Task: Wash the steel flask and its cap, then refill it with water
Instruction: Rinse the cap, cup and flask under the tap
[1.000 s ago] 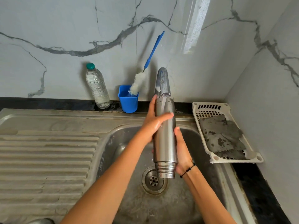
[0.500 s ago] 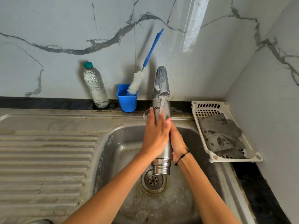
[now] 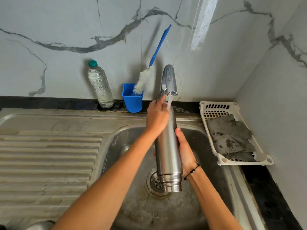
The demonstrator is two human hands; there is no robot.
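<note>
Walls: grey-veined marble panels behind the sink and along the right side, meeting in the far right corner.
Counter: a dark ledge runs along the foot of the far wall.
Sink: stainless steel, with a ribbed drainboard on the left and the wet basin to the right of it; the drain sits near the middle of the basin.
Tap: chrome, at the far edge of the basin, with water running from its spout.
Far ledge, left of the tap: a clear plastic bottle with a green cap, then a blue cup holding a blue-handled bottle brush that leans against the wall.
Right of the basin: a white slotted tray with grey cloths lying in it.
Steel flask: I hold it above the basin, over the drain, tilted with its threaded neck pointing down and near, and its base up under the tap; the stream lands on its upper end. It is plain brushed steel, wet, with no cap on it.
My left hand: lies against the flask's upper part, fingers straight and stretched toward the spout.
My right hand: wraps the flask's middle from the right side, thumb up along the body, a black bead bracelet at the wrist.
</note>
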